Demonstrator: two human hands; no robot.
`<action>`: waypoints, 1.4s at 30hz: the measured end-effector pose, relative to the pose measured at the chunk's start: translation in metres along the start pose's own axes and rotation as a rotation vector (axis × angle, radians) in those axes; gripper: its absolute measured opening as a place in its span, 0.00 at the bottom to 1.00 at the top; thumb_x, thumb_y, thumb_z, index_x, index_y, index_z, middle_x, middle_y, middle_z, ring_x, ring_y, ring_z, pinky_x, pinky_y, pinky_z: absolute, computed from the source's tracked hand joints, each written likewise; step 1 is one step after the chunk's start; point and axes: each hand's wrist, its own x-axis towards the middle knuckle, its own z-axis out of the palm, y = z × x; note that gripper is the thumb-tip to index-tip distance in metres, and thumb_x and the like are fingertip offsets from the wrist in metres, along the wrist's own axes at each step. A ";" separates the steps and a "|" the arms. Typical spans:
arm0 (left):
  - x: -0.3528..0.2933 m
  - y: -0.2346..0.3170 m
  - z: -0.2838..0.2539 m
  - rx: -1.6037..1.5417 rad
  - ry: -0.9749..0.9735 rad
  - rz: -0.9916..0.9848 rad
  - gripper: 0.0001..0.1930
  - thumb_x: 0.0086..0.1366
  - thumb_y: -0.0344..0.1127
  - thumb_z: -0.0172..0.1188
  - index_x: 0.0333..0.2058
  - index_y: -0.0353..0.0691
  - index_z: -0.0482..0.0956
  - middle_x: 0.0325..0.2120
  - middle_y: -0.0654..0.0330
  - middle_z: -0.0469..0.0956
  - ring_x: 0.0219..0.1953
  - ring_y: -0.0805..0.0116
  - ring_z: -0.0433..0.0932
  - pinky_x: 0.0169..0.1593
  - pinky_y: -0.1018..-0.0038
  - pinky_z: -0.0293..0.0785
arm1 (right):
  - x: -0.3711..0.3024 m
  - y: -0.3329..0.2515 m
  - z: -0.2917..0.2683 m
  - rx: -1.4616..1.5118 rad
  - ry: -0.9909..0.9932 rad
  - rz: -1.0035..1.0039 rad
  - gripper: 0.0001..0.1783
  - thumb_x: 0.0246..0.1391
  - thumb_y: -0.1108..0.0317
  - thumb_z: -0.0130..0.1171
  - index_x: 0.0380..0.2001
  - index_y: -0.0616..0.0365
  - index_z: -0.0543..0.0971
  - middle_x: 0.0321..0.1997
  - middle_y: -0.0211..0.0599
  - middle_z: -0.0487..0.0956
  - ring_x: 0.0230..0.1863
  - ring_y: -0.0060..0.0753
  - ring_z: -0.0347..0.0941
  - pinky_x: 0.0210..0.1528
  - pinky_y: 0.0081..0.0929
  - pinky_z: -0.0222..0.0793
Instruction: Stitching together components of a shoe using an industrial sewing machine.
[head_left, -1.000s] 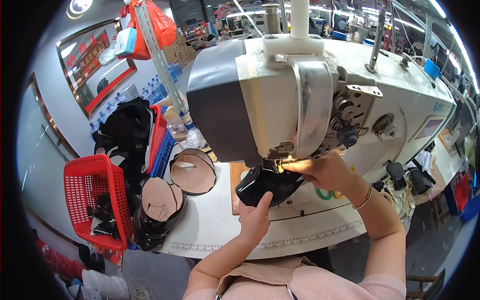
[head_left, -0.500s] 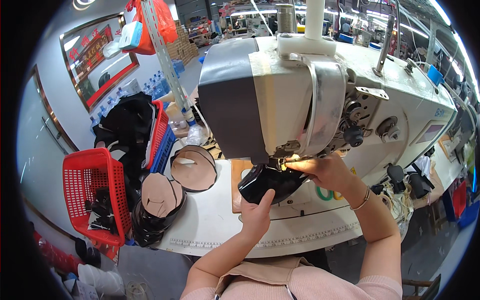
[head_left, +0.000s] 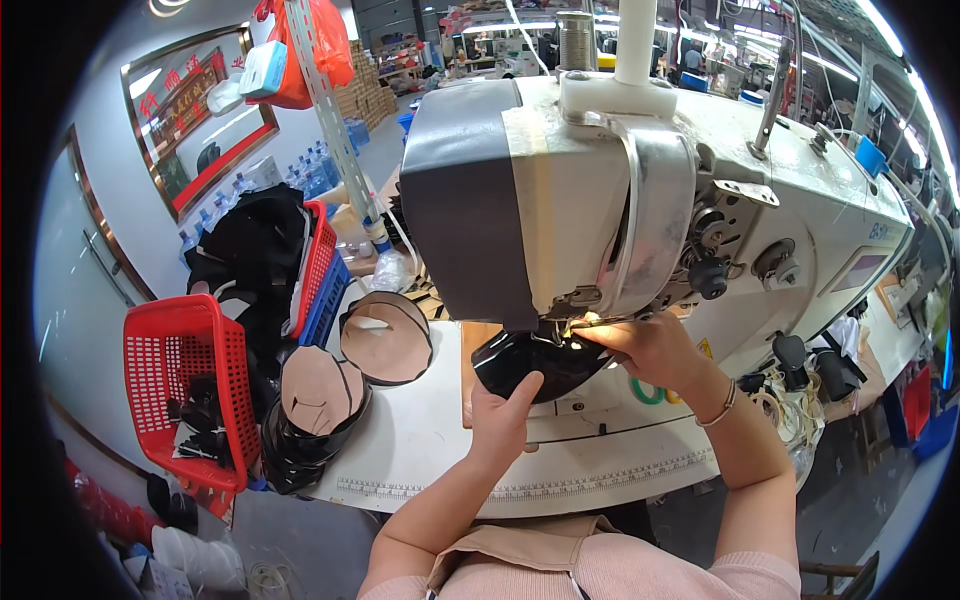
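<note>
A glossy black shoe upper (head_left: pixel 535 368) lies under the needle area of a large white and grey sewing machine (head_left: pixel 575 200), lit by a small lamp. My left hand (head_left: pixel 500 415) grips its near left edge, thumb on top and the other fingers mostly hidden beneath. On the far right side, my right hand (head_left: pixel 655 350) reaches in close to the presser foot (head_left: pixel 553 330), its index finger pointing left along the edge of the upper. The right fingertips are partly hidden by the machine and the glare.
Left on the white table (head_left: pixel 400 455) stand a stack of black uppers with beige linings (head_left: pixel 315 395) and another beige-lined one (head_left: pixel 385 340). Beyond are a red basket (head_left: pixel 235 400) of black scraps and a heap of black material (head_left: pixel 245 250). Green tape (head_left: pixel 645 392) lies right of the upper.
The upper has turned slightly and shifted a little left under the machine. My left hand has moved slightly left with it, while my right hand stays near the presser foot.
</note>
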 end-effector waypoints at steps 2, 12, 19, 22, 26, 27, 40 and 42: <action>0.002 0.002 -0.001 0.005 -0.005 0.003 0.18 0.57 0.23 0.56 0.47 0.36 0.66 0.41 0.62 0.72 0.40 0.76 0.72 0.44 0.79 0.69 | -0.002 -0.002 0.000 0.002 -0.043 0.032 0.26 0.35 0.72 0.61 0.43 0.43 0.77 0.40 0.29 0.79 0.34 0.32 0.77 0.32 0.25 0.74; 0.028 0.028 -0.007 -0.075 -0.044 -0.174 0.16 0.56 0.25 0.53 0.45 0.34 0.66 0.39 0.55 0.73 0.40 0.64 0.76 0.44 0.67 0.76 | -0.004 -0.037 -0.005 -0.105 -0.012 0.019 0.27 0.31 0.74 0.61 0.43 0.53 0.74 0.38 0.29 0.72 0.36 0.34 0.73 0.34 0.25 0.73; 0.023 0.015 0.002 0.117 -0.014 -0.113 0.19 0.53 0.23 0.59 0.44 0.37 0.66 0.37 0.58 0.74 0.36 0.69 0.76 0.33 0.75 0.78 | -0.002 -0.041 -0.004 -0.161 0.008 0.002 0.25 0.32 0.75 0.60 0.42 0.58 0.73 0.38 0.30 0.70 0.37 0.33 0.71 0.33 0.25 0.72; 0.027 0.018 0.000 0.080 -0.045 -0.179 0.18 0.54 0.25 0.59 0.44 0.37 0.67 0.37 0.60 0.73 0.37 0.72 0.75 0.33 0.78 0.77 | -0.002 -0.045 -0.003 -0.165 -0.012 0.018 0.25 0.33 0.74 0.60 0.42 0.60 0.73 0.37 0.32 0.69 0.36 0.34 0.70 0.33 0.27 0.72; 0.032 0.019 -0.006 0.060 -0.120 -0.199 0.16 0.54 0.25 0.58 0.42 0.37 0.69 0.35 0.61 0.75 0.35 0.73 0.76 0.32 0.78 0.76 | -0.002 -0.051 -0.003 -0.191 -0.020 0.035 0.25 0.33 0.74 0.60 0.42 0.62 0.72 0.36 0.34 0.68 0.37 0.34 0.70 0.34 0.28 0.72; 0.033 0.019 -0.008 0.059 -0.120 -0.198 0.16 0.54 0.25 0.58 0.42 0.37 0.69 0.35 0.61 0.75 0.35 0.73 0.76 0.32 0.78 0.76 | -0.001 -0.052 -0.003 -0.192 -0.020 0.033 0.25 0.33 0.74 0.60 0.42 0.62 0.72 0.36 0.34 0.68 0.37 0.34 0.70 0.34 0.28 0.72; 0.047 0.025 -0.004 -0.027 -0.047 -0.238 0.17 0.54 0.25 0.58 0.43 0.36 0.67 0.35 0.61 0.75 0.34 0.76 0.75 0.37 0.82 0.72 | -0.005 -0.074 -0.009 0.127 0.055 0.145 0.22 0.32 0.73 0.63 0.37 0.59 0.74 0.36 0.36 0.72 0.33 0.38 0.71 0.32 0.30 0.71; 0.034 0.016 0.001 0.198 -0.105 0.019 0.23 0.54 0.24 0.60 0.47 0.36 0.62 0.39 0.62 0.73 0.41 0.77 0.71 0.45 0.82 0.68 | -0.006 -0.068 -0.010 0.144 0.116 0.201 0.18 0.33 0.75 0.63 0.34 0.58 0.76 0.33 0.34 0.75 0.33 0.37 0.72 0.32 0.30 0.72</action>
